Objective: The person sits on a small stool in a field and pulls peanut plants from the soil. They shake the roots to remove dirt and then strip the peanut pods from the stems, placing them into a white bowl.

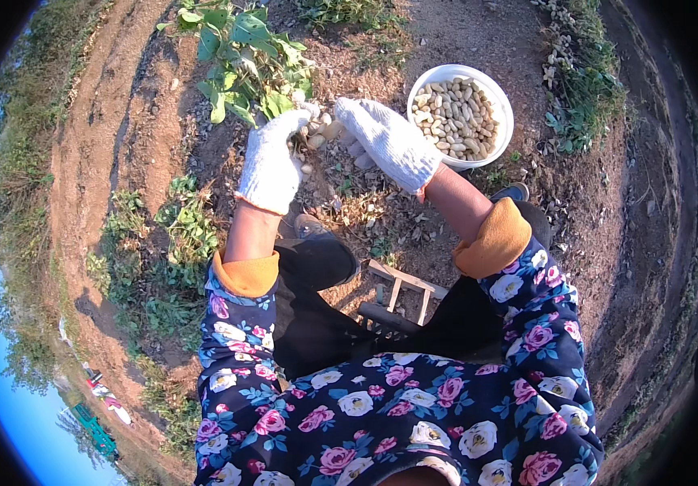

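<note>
The peanut plant sits at eleven o'clock, its leaves spread away from the person and its root end pointing back toward the hands. A cluster of pale pods hangs at the plant's five o'clock side, right beside the left glove. The left hand is closed around the base of the stems, though its fingers are partly hidden by the pods and roots. The right hand, near twelve o'clock, has its fingers loosely bent with the tips close to the cluster; whether it pinches a pod, I cannot tell.

The step looks like pulling pods off the roots. A steady left grip close to the roots should keep the stems from whipping about, while the right gives each pod a short twist (a hard yank could bring root and soil along). Turning the cluster toward the right fingers would help expose pods tucked behind.

The white bucket, nearly full of loose peanuts, stands at half past one, just beyond the right glove, so a short sideways reach should serve.
</note>
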